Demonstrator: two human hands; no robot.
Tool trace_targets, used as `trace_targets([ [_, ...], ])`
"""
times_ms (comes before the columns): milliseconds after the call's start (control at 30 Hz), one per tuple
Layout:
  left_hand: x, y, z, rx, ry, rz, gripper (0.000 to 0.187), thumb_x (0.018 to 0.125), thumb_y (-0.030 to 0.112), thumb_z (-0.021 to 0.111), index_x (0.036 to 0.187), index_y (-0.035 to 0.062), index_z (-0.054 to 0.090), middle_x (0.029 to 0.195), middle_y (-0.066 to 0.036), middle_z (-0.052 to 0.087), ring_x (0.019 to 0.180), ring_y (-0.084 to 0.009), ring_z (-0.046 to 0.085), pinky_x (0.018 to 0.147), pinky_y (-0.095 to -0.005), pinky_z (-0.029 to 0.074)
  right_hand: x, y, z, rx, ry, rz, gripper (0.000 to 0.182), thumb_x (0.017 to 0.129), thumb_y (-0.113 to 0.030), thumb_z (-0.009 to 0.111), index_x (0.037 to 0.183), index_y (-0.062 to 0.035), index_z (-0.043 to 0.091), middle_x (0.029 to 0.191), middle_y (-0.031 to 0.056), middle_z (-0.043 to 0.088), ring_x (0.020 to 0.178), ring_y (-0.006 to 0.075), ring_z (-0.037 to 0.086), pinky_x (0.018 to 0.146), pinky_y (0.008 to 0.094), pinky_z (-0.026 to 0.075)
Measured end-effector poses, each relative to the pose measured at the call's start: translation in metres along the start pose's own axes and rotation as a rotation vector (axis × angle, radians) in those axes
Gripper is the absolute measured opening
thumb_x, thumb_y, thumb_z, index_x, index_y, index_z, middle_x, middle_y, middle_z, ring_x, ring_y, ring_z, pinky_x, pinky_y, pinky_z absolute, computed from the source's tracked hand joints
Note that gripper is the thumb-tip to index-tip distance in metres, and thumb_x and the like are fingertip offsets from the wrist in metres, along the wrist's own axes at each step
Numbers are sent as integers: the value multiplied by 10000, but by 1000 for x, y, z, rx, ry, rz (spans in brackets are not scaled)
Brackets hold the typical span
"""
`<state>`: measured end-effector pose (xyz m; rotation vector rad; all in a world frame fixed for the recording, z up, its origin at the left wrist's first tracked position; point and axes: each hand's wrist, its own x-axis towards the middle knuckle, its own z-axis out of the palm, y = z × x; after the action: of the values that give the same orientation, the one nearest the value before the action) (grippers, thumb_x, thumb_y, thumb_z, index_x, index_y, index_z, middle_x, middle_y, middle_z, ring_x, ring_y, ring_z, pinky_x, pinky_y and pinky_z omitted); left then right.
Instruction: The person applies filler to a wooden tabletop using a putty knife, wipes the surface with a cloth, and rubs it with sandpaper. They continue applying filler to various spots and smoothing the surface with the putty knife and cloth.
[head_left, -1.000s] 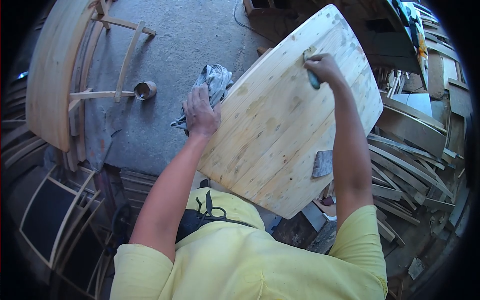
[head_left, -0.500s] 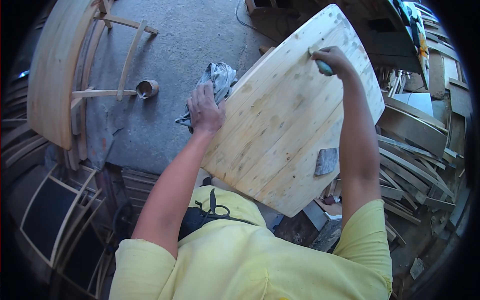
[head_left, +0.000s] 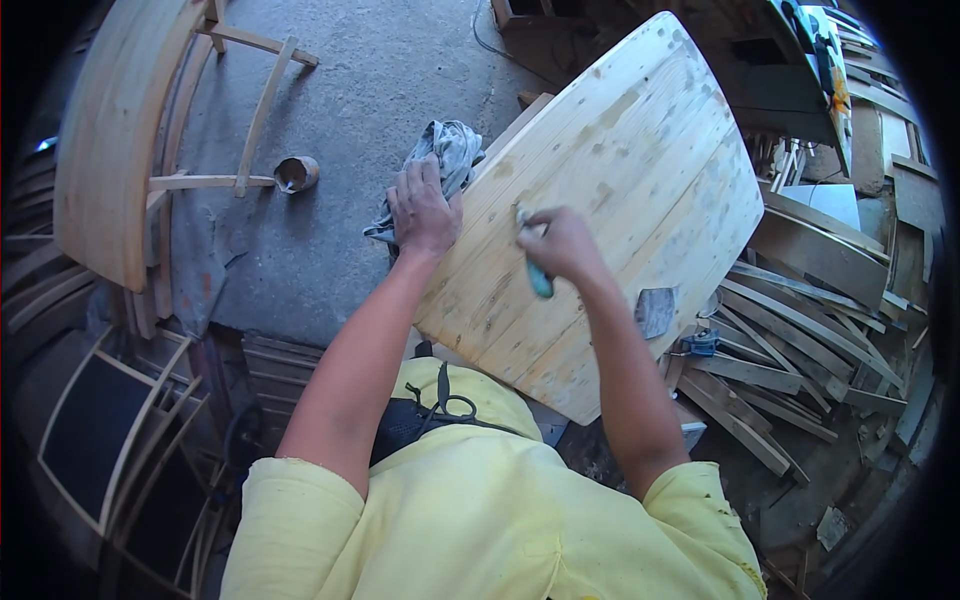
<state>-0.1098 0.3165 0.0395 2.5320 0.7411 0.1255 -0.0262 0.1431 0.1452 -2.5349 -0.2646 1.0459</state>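
Observation:
My right hand [head_left: 562, 245] is closed round the teal handle of a putty knife [head_left: 540, 278], over the left middle of a pale wooden tabletop [head_left: 620, 190]. The tool's tip is near the board surface, among darker filler-like smears. A crumpled grey rag [head_left: 448, 150] is under my left hand [head_left: 425, 208], whose fingers curl over it beside the tabletop's left edge. Toward the lower right of the board lies a grey rectangular piece [head_left: 657, 312] that looks like sandpaper.
An open tin [head_left: 297, 175] stands on the concrete floor [head_left: 350, 90], by a wooden frame with a curved panel [head_left: 115, 150] at left. Wooden strips [head_left: 810, 350] are piled at right, near a blue object [head_left: 703, 343]. Black-panelled frames [head_left: 95, 430] lean at lower left.
My right hand has moved with the putty knife from the board's upper right down and left to its left middle. My left hand has shifted slightly right with the rag.

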Motion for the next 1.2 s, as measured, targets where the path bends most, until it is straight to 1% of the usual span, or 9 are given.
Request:
trace_targets([
  [167,1,0,1,6,0,-8,624,823,309,723,1346,56,494,1247,-139,537,1191,-329,502,989,-480,389,-46,-6,28,-99,-267,-61,422,729,-299,765,1081,-67,767,918,234,729,897,331,724,851,400,562],
  [233,1,0,2,2,13,-1,630,824,316,722,1349,54,492,1252,-139,537,1191,-328,502,990,-481,388,-15,7,-18,-99,-238,-6,371,756,-295,774,1077,-109,780,862,185,743,797,277,732,766,381,583],
  [300,-2,0,1,13,17,-7,636,825,322,721,1352,53,491,1257,-139,536,1190,-326,502,990,-482,388,41,31,-81,-39,-7,18,280,813,-244,769,1064,-118,788,691,49,689,558,126,617,527,294,520],
  [400,-3,0,0,28,-13,-8,644,825,334,718,1358,53,490,1266,-140,536,1195,-327,498,994,-483,385,133,76,-165,116,259,-105,365,808,-310,736,989,5,775,738,63,696,627,138,626,596,305,522],
  [467,-1,1,0,1,-20,-6,650,825,342,717,1362,54,490,1275,-142,535,1212,-329,491,1000,-488,380,154,69,-184,124,279,21,398,796,-316,740,1005,22,769,792,106,723,687,171,665,652,321,541],
  [733,0,-3,3,-88,-29,32,611,839,315,688,1350,43,493,1291,-162,531,1256,-346,473,1042,-500,359,63,22,-55,-8,259,-21,424,739,-327,770,1058,-48,768,868,221,739,794,308,736,787,376,571],
  [867,26,-34,5,-270,-260,34,587,859,312,657,1352,39,489,1283,-198,542,1239,-387,501,1035,-504,386,-18,-7,31,54,198,106,443,736,-307,747,1128,-100,750,920,239,718,888,376,712,830,427,561],
  [1133,146,-242,-101,-601,-597,118,494,897,250,579,1328,10,558,1264,-221,628,1190,-373,591,1028,-399,429,-93,-48,94,150,180,390,478,740,-316,732,1195,-167,732,1027,204,721,963,390,686,884,449,545],
  [1200,165,-279,-148,-528,-499,22,494,893,233,570,1329,3,548,1230,-207,642,1174,-346,597,1029,-387,422,-102,-45,102,118,132,427,486,738,-318,736,1201,-174,729,1041,190,725,968,380,690,899,453,542],
])
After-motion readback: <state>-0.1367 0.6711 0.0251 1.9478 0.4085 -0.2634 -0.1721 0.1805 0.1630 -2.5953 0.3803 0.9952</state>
